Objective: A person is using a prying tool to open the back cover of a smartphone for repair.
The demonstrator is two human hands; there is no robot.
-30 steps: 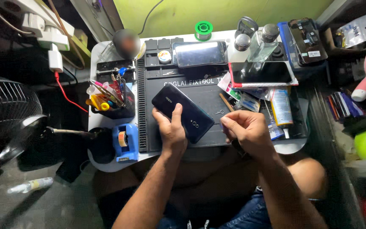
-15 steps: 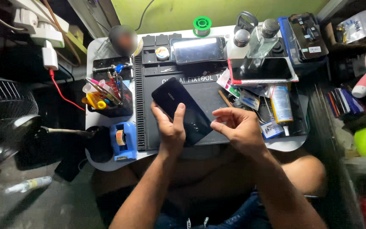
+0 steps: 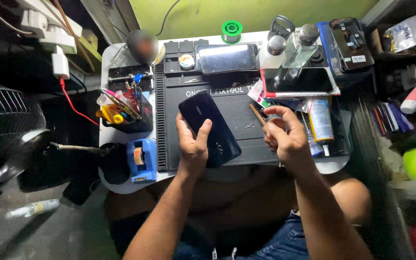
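While the far left of the view is dark, a fan grille (image 3: 3, 120) can be made out there, cut off by the edge, and a small pale bottle (image 3: 31, 208) lies on the floor below it. On the left part of the small table (image 3: 121, 185) stand a mesh cup of tools (image 3: 123, 113) and a blue tape dispenser (image 3: 141, 160). A round object behind the cup is blurred and I cannot tell what it is.

On the dark work mat (image 3: 237, 110) rests the dark phone (image 3: 209, 128), tilted diagonally, back side up, glossy, nearly black with a bluish shine. The left hand (image 3: 192, 147) grips its lower part, fingers bent around the left edge and thumb lying on the back; the palm hides this end.

At the mat's right edge, the right hand (image 3: 285, 137) is closed loosely, fingertips pinched together on something small; it is hidden by the fingers and I cannot tell what it is. Behind it lie another phone (image 3: 298, 80) with red rim and a glue tube (image 3: 320, 120). Shelves at the far right are cluttered and partly cut off.
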